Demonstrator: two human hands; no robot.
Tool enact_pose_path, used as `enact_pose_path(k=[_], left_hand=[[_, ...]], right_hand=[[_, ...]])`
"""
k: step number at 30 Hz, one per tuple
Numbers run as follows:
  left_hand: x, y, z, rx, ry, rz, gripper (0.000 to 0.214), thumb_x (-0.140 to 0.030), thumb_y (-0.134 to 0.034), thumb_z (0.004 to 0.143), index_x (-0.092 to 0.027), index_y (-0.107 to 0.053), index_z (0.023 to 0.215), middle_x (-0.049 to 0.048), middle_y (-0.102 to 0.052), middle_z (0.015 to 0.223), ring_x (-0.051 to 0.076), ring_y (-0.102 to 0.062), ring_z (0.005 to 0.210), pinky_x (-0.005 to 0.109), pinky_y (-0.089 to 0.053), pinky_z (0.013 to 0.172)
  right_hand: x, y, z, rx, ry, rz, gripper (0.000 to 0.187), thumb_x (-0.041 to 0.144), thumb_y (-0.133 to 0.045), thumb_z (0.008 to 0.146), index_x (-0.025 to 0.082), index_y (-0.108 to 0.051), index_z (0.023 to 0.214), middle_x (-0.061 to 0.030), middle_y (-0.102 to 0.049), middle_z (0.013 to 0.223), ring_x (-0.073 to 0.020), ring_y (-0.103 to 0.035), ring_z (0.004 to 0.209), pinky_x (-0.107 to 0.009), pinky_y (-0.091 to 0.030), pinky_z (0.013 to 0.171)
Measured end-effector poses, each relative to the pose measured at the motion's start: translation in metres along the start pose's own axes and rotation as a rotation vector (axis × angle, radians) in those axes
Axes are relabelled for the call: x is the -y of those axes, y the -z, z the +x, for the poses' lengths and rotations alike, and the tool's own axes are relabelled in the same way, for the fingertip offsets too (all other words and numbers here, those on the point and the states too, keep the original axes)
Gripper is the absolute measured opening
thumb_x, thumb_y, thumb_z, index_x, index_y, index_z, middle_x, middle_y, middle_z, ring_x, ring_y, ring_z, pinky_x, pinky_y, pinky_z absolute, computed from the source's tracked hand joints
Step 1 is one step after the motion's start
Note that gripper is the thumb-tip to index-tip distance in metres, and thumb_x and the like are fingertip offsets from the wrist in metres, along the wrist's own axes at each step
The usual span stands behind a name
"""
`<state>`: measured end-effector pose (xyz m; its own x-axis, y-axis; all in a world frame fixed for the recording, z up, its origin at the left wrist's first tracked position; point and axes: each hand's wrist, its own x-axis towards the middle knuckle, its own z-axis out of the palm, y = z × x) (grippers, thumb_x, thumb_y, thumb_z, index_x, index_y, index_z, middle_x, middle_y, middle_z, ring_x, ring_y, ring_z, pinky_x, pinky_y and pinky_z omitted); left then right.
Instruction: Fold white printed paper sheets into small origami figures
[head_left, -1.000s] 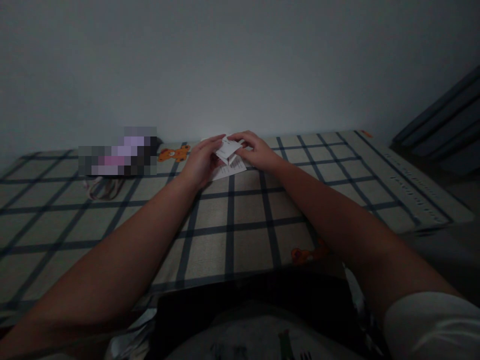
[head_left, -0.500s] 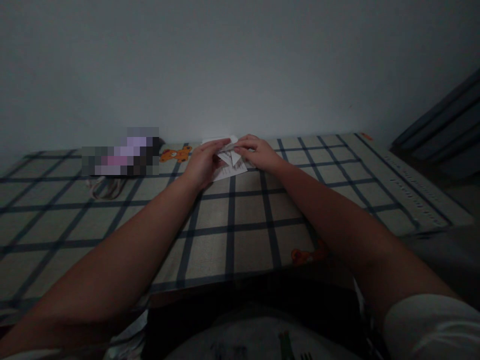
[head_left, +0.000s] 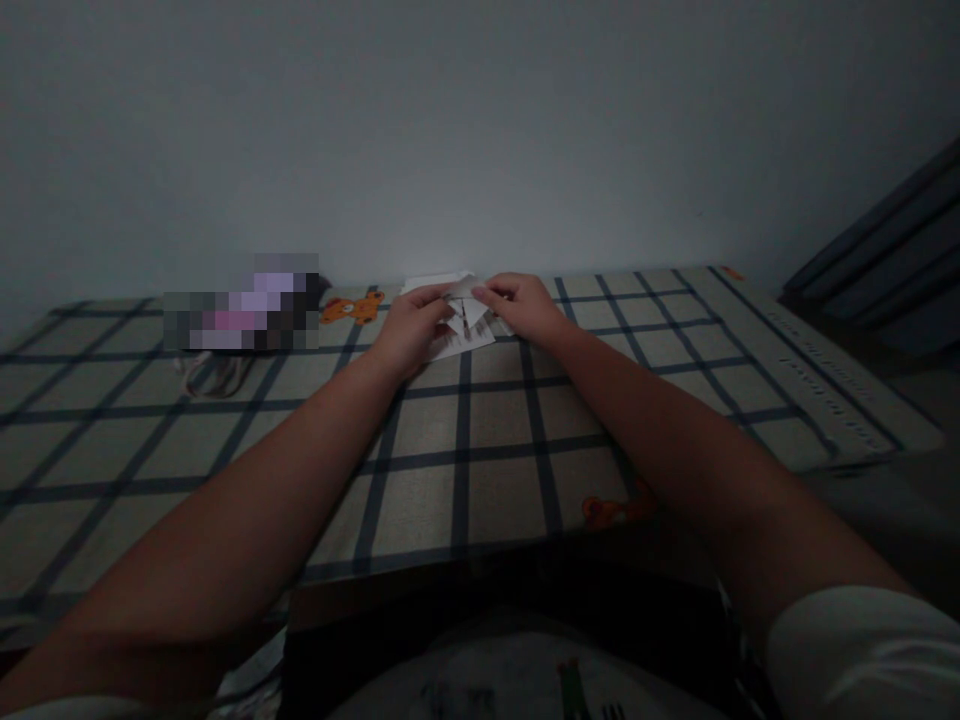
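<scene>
Between my two hands is a folded piece of white paper (head_left: pixel 470 310) with dark marks on it. My left hand (head_left: pixel 414 322) pinches its left side, the fingers curled round the edge. My right hand (head_left: pixel 517 305) grips the right side, thumb toward me and fingertips partly hidden behind. Under the folded piece a flat printed sheet of paper (head_left: pixel 457 347) lies on the checked tablecloth (head_left: pixel 495 420). Another white sheet edge (head_left: pixel 431 279) shows behind my left hand.
At the left of the table lies a blurred-out purple and dark object (head_left: pixel 255 305) with a pale strap or cord (head_left: pixel 214 375) in front of it. A plain wall (head_left: pixel 480 130) rises behind the table. Dark striped fabric (head_left: pixel 892 250) is at the far right.
The folded paper has been turned or opened a little between my hands. My left fingers have curled in closer to it, and my right fingers have shifted slightly right.
</scene>
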<state>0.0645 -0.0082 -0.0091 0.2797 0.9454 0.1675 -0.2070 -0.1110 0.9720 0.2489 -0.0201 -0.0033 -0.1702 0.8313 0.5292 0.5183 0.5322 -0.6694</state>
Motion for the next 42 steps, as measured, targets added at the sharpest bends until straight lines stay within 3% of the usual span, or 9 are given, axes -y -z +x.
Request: enact_pose_path(k=[8,15,21,28,32,42], left_hand=[[0.006,0.006,0.004,-0.001,-0.031,0.045,0.026,-0.037,-0.078,0.070,-0.016,-0.073,0.085,0.0053,-0.069,0.084,0.015,-0.062,0.072,0.026,-0.052,0.064],[-0.002,0.003,0.004,-0.042,0.048,-0.128,0.012,-0.024,-0.074,0.072,-0.017,-0.068,0.081,0.0045,-0.071,0.088,0.015,-0.066,0.075,0.029,-0.057,0.070],[-0.004,0.002,0.003,-0.040,0.028,-0.140,0.015,-0.022,-0.074,0.070,-0.015,-0.069,0.082,0.0051,-0.070,0.086,0.015,-0.065,0.074,0.028,-0.055,0.070],[-0.005,0.001,0.001,-0.032,0.016,-0.135,0.018,-0.025,-0.074,0.069,-0.015,-0.069,0.083,0.0064,-0.071,0.086,0.018,-0.066,0.076,0.034,-0.054,0.077],[-0.004,0.000,0.001,-0.047,0.026,-0.127,0.016,-0.024,-0.077,0.067,-0.015,-0.071,0.078,0.0055,-0.071,0.078,0.017,-0.064,0.069,0.034,-0.053,0.072],[0.006,0.010,0.003,-0.073,-0.114,0.222,0.031,-0.043,-0.077,0.069,-0.013,-0.074,0.077,0.0054,-0.070,0.072,0.015,-0.061,0.061,0.027,-0.048,0.061]], right_hand=[[-0.005,-0.004,0.002,0.007,0.008,0.081,0.033,0.048,-0.060,0.087,0.016,-0.070,0.086,-0.0048,-0.068,0.086,-0.0152,-0.060,0.080,-0.029,-0.048,0.076],[-0.006,-0.003,0.003,0.080,-0.238,0.458,0.034,0.046,-0.057,0.090,0.018,-0.068,0.105,-0.0077,-0.070,0.105,-0.0143,-0.065,0.083,-0.024,-0.053,0.063],[-0.010,-0.003,0.003,0.123,-0.230,0.509,0.031,0.039,-0.062,0.089,0.019,-0.069,0.111,-0.0077,-0.070,0.111,-0.0150,-0.067,0.088,-0.024,-0.055,0.066],[-0.012,-0.001,0.002,0.162,-0.229,0.518,0.033,0.044,-0.064,0.087,0.021,-0.072,0.109,-0.0069,-0.072,0.112,-0.0165,-0.067,0.094,-0.024,-0.057,0.066],[-0.008,0.001,0.001,0.177,-0.220,0.514,0.032,0.041,-0.069,0.083,0.020,-0.072,0.107,-0.0071,-0.073,0.106,-0.0174,-0.067,0.094,-0.025,-0.057,0.067],[-0.004,-0.004,0.002,0.168,-0.255,0.553,0.022,0.025,-0.072,0.080,0.017,-0.066,0.099,-0.0032,-0.068,0.093,-0.0116,-0.063,0.080,-0.020,-0.052,0.063]])
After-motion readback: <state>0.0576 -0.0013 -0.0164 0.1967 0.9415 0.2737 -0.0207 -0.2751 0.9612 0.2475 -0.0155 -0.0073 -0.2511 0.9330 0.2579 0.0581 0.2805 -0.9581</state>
